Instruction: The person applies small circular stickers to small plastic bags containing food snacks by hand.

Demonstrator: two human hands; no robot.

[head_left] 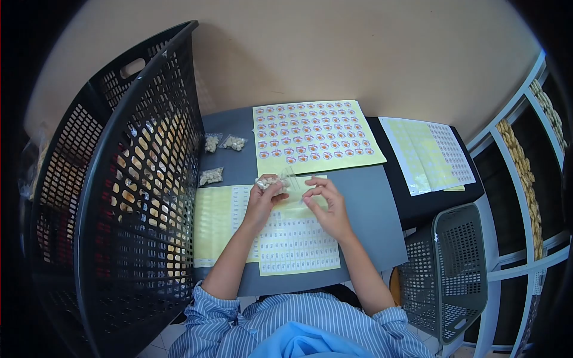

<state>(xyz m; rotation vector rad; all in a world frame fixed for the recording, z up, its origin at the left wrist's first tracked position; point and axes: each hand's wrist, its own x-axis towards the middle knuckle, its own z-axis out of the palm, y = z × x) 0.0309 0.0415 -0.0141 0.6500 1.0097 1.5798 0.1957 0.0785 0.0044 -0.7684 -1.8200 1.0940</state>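
In my left hand [264, 200] is a small clear plastic bag of whitish pieces [270, 182], its clear top [290, 178] pointing to the right. My right hand [327, 209] is close to that end, thumb and fingertips pinched together. Whatever the pinch holds is too small to make out. Below both hands lies a sheet of small white labels [298, 244] on yellow backing, and part of its upper area is bare. A second label sheet [213, 224] sticks out to its left. Three similar filled bags lie on the grey table [367, 209], including one bag [211, 176] nearest my left hand.
A large dark perforated crate [137, 179] stands on the left, with brownish items inside. Behind my hands is a sheet of round stickers [313, 131]; a partly used sheet [427, 155] lies on the right. A green basket [459, 268] and a metal rack [519, 179] stand right.
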